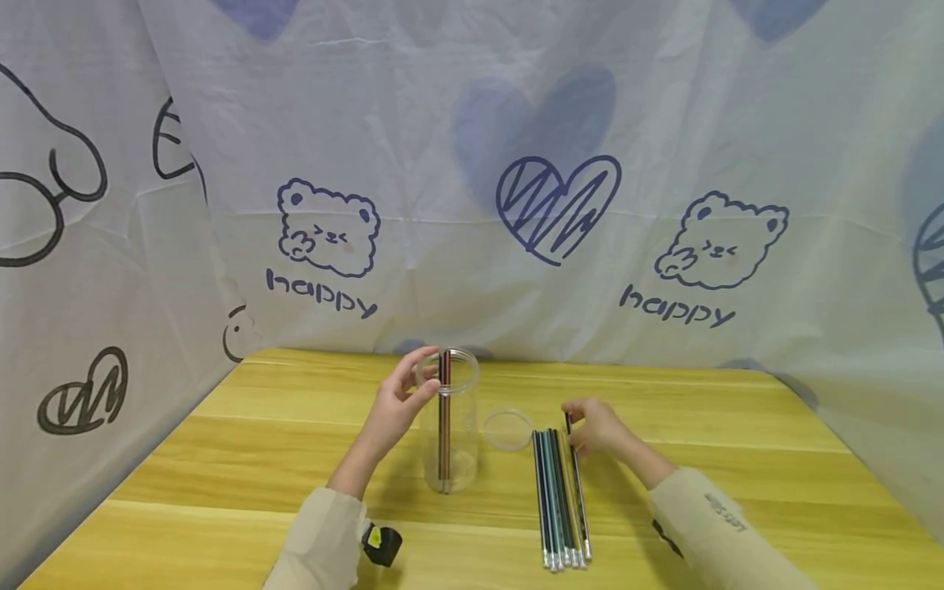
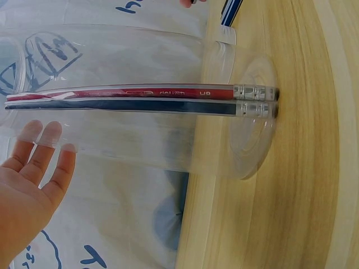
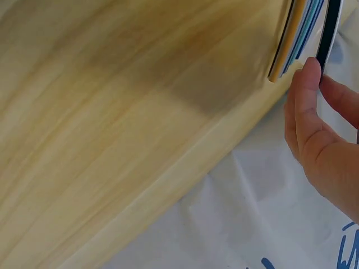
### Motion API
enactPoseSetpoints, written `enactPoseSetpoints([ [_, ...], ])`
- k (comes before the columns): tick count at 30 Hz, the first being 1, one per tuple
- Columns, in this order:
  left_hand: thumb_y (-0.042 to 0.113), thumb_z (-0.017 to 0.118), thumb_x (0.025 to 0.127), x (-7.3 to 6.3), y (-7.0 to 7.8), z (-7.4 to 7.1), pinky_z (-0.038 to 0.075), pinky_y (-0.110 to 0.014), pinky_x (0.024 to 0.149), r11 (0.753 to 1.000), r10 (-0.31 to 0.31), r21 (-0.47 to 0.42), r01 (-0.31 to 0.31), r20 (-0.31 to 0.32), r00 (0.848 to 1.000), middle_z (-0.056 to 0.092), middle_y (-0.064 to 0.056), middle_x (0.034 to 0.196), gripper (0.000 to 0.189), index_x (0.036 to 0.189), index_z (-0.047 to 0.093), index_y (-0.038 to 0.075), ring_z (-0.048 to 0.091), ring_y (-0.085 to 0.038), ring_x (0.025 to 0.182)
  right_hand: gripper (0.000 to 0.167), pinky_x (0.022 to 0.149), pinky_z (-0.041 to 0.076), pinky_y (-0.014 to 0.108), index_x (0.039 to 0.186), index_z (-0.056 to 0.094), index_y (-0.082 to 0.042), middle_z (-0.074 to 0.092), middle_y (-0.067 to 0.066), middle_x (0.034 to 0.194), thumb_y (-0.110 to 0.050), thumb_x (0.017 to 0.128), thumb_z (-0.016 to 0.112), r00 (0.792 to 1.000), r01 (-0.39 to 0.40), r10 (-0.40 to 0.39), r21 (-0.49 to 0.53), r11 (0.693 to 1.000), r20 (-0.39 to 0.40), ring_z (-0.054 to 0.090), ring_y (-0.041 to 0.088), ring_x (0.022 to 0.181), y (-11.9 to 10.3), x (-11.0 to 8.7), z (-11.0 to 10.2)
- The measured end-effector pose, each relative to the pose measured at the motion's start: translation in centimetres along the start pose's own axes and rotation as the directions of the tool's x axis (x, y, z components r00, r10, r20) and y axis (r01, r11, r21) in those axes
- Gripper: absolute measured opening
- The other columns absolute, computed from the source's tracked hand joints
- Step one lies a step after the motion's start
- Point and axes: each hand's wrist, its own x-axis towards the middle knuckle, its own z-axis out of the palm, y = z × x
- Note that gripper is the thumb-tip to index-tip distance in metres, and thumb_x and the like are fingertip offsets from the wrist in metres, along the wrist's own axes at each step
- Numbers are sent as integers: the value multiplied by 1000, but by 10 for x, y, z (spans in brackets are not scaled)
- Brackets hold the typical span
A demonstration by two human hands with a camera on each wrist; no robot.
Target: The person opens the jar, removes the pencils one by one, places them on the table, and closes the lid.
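A clear plastic jar (image 1: 466,434) stands upright on the table, with a red pencil (image 2: 151,92) and a dark blue pencil (image 2: 151,106) inside, eraser ends down. My left hand (image 1: 391,414) holds the jar near its rim, thumb at the front and fingers round the far left side. On the right, my right hand (image 1: 601,428) pinches the upper end of a dark pencil (image 3: 331,33) between thumb and fingers; its eraser end lies low near the table. Beside it lies a row of several pencils (image 1: 551,492) with metal-ringed eraser ends toward me.
A round clear lid (image 1: 507,430) lies flat between the jar and the pencil row. The yellow wooden table (image 1: 221,475) ends at a white printed cloth (image 1: 442,246) hanging behind. A black device (image 1: 381,546) shows at my left wrist.
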Motion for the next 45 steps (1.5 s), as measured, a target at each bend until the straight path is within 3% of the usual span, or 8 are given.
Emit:
enactPoseSetpoints([
  [10, 8, 52, 88, 0, -1, 0, 39, -47, 90, 1000, 9, -10, -9, -5, 1000, 50, -25, 119, 46, 132, 39, 8, 46, -34, 113, 51, 48, 51, 30, 116, 46, 17, 53, 25, 96, 21, 67, 58, 1000, -14, 15, -43, 999, 25, 56, 20, 49, 4, 2, 7],
  [18, 10, 52, 88, 0, -2, 0, 39, -48, 90, 1000, 13, 2, -13, -3, 1000, 51, -23, 119, 45, 132, 39, 9, 46, -33, 112, 48, 49, 52, 28, 116, 46, 17, 54, 23, 97, 23, 69, 58, 994, -95, 96, -29, 995, 50, 58, 20, 55, 7, 2, 14],
  [37, 9, 52, 89, 0, -4, 0, 38, -48, 90, 1000, 12, 5, -12, -4, 1000, 51, -23, 119, 45, 132, 40, 10, 45, -32, 114, 44, 49, 51, 27, 112, 50, 16, 53, 25, 101, 20, 70, 62, 991, -130, 133, -91, 987, 26, 58, 19, 54, 9, 6, 18],
  [41, 11, 52, 89, 0, -4, 0, 38, -48, 90, 1000, 8, 7, -8, -4, 1000, 51, -22, 120, 45, 132, 39, 11, 45, -32, 114, 43, 50, 52, 27, 112, 50, 16, 53, 26, 101, 18, 71, 62, 993, -112, 115, -93, 989, 33, 58, 19, 55, 9, 5, 17],
  [45, 12, 53, 89, 0, -4, 0, 39, -48, 90, 1000, 8, 8, -8, -6, 1000, 51, -23, 120, 46, 133, 39, 11, 45, -33, 113, 38, 52, 51, 29, 108, 54, 14, 55, 24, 100, 9, 73, 66, 999, -46, 48, -113, 992, 15, 55, 19, 60, 10, 4, 16],
])
